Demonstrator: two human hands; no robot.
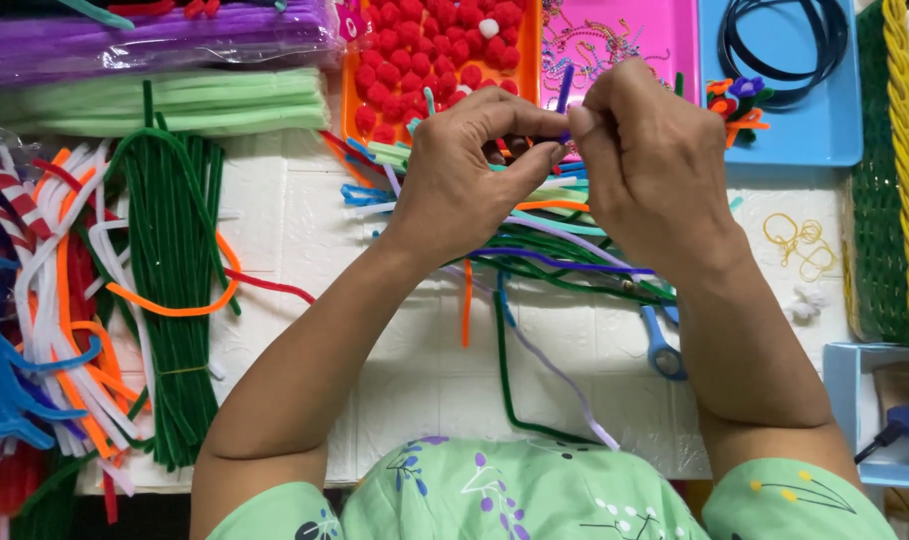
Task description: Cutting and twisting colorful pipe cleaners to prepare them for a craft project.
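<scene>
Purple pipe cleaner (564,92) stands nearly upright between the two hands, its short free end poking up past the fingertips toward the trays. Left hand (464,175) pinches it from the left, thumb and forefinger closed on it low down. Right hand (654,165) closes on the same spot from the right, fingers curled over. Both grips meet at one point, so neither hand is clearly nearer; the stem's long axis runs away from the person, roughly vertical in the head view. Whether the stem continues into the purple strand (554,262) trailing under the wrists cannot be told; the hands hide the join.

Containers along the far edge:
- orange tray (530,60), filled with red pom-poms (424,40) and one white one.
- pink tray (674,30), holding fine, tangled bits too small to identify.
- blue tray (834,140), holding a dark coiled band (774,40) and a small finished flower piece (734,100) at its left edge.
- woven green and yellow basket (889,180) at the right; contents out of view.

Loose on the white mat (294,220): a green stem bundle (174,300), mixed orange, white and blue stems at far left, blue-handled scissors (662,350) beneath the right forearm.
</scene>
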